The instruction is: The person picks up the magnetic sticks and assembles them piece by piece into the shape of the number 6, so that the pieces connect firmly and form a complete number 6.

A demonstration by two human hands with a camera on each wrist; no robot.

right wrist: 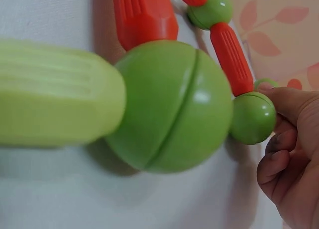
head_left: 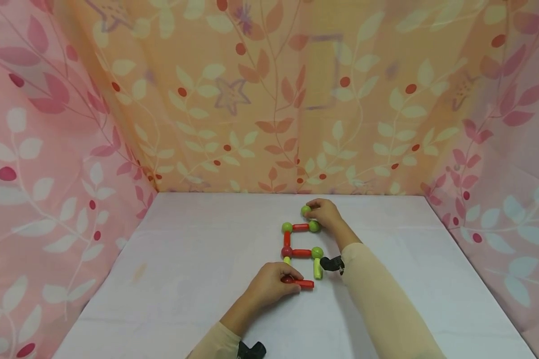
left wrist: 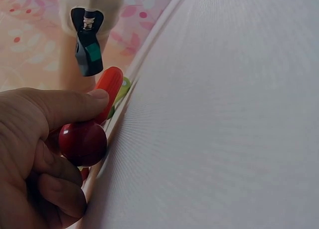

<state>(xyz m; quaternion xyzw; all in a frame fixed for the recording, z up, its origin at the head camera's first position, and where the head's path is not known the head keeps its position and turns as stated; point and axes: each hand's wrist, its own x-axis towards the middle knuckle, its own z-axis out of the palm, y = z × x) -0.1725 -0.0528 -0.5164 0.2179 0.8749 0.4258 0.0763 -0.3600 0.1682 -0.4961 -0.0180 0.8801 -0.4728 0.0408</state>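
My left hand [head_left: 269, 285] grips a red building rod [left wrist: 110, 92] with a dark red ball [left wrist: 83, 144] at its end, thumb lying along the rod. At the far end of a ball-and-rod frame, my right hand [head_left: 327, 214] pinches a green ball [head_left: 305, 210] between thumb and fingertips. The frame has a red ball [head_left: 287, 252], green balls [head_left: 287, 227] and red rods [head_left: 300, 227]. A yellow-green rod [head_left: 318, 269] extends toward me from its near right green ball [right wrist: 169, 107]. Another yellow-green rod [head_left: 287, 260] is partly hidden behind my left hand.
The pieces lie on a white-covered table [head_left: 184, 249]. Patterned cloth walls [head_left: 269, 99] enclose its back and both sides. Both wrists carry black camera mounts [head_left: 332, 264], the right one close beside the near right green ball.
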